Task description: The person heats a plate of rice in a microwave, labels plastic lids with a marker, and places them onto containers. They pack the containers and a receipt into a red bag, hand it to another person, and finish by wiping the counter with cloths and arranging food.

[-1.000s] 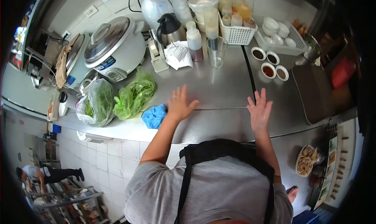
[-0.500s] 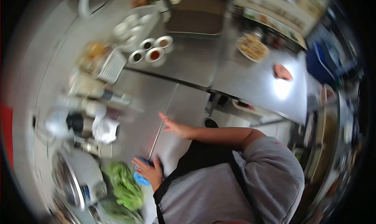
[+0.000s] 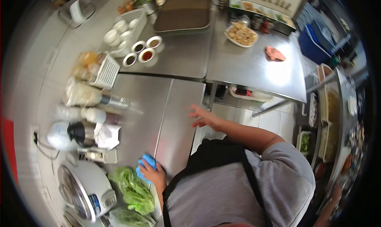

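My left hand [image 3: 154, 176] presses a crumpled blue cloth [image 3: 146, 163] onto the steel counter [image 3: 137, 119], with the fingers gripping over it. The cloth lies at the thin seam that runs along the counter. Over the counter's right edge, my right hand [image 3: 202, 118] is raised with its fingers spread and nothing in it. A bunch of green lettuce [image 3: 135, 191], seemingly in clear plastic, lies just left of my left hand.
A rice cooker [image 3: 89, 187], bottles [image 3: 99, 115] and a white basket [image 3: 107, 72] line the left side. Sauce cups [image 3: 147, 55] and a brown tray [image 3: 182, 14] stand farther back. The right table [image 3: 254, 76] bears a bowl of food [image 3: 241, 34] and a pink cloth [image 3: 274, 53].
My right hand has moved right, away from the counter's seam to its edge. The left hand stays on the blue cloth, which shows more now. The camera view has shifted slightly.
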`<state>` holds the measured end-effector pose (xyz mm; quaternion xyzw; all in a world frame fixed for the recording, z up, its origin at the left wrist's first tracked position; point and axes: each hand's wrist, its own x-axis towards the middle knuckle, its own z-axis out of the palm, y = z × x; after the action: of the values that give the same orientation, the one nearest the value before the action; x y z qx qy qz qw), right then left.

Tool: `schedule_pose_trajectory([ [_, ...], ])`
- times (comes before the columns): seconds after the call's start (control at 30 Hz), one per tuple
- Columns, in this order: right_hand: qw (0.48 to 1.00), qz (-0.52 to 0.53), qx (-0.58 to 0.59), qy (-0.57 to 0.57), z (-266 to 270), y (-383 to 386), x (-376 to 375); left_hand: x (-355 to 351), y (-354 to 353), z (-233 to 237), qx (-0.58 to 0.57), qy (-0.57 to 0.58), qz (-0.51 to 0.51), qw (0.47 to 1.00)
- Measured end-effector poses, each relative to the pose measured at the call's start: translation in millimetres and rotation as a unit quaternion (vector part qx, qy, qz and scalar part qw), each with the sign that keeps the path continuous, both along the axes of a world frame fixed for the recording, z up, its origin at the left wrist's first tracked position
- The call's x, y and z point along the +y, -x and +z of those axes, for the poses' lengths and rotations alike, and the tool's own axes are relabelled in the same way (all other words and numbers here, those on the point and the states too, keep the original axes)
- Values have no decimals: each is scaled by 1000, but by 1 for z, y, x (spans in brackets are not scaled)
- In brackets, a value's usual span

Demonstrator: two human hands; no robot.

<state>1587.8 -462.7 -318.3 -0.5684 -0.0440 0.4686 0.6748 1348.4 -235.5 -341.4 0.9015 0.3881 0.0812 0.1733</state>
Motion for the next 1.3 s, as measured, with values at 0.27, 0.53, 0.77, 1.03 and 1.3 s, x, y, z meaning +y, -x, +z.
schedule_pose_trajectory([
  [0.27, 1000, -4, -12, -25, 11, -19, -37, 9, -139, 33, -286, 36, -125, 950],
  [0.53, 984, -176, -26, 8, 11, -16, -117, 90, -335, 36, -270, -208, -144, 929],
  [0.77, 942, -321, -45, 85, 9, 7, -197, 92, -357, -31, 17, -120, -1, 993],
  [1.03, 837, -298, -358, 287, 10, -114, -296, 65, -300, -38, -33, -87, -88, 992],
  [1.3, 614, -237, -468, 590, -25, -264, -325, -25, -235, -30, -100, -133, 11, 986],
])
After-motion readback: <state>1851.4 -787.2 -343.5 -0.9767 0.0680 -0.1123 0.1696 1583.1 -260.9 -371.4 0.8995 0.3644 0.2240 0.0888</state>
